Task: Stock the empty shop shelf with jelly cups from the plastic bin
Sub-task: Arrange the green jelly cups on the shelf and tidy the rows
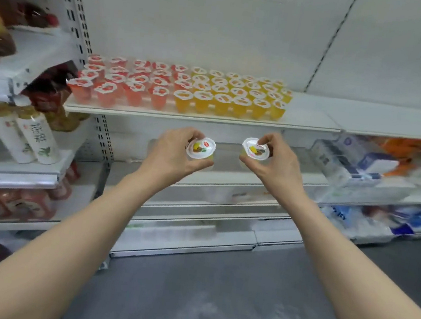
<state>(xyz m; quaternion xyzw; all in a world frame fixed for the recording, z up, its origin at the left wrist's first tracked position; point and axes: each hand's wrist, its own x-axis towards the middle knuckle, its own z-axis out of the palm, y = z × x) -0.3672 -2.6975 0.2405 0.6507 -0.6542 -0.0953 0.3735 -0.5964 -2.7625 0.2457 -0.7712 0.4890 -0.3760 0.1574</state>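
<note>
The left hand (173, 152) gripped a jelly cup, the left cup (201, 146), with fingers curled over its far rim and the thumb under its near side. The right hand (272, 163) pinched the right cup (255, 150) the same way, fingertips on the far rim at about one o'clock of the lid and the thumb along the near side. Both cups showed white foil lids with a fruit picture and pale yellow jelly beneath, and both were tipped slightly towards the camera. The two cups sat level with each other, near but apart, the right cup at three o'clock of the left one.

At twelve o'clock from the hands, higher up, ran the white shelf (314, 116). Its left part carried packed rows of upright cups: red cups (124, 81) at about eleven o'clock and yellow cups (237, 94) just beside them at twelve. The shelf's bare stretch lay at two o'clock.

At nine o'clock stood white bottles (23, 135) on a neighbouring rack. At three o'clock lay blurred wrapped packs (361, 160) in blue and white. At six o'clock, beneath both forearms, spread the grey floor (215, 291).
</note>
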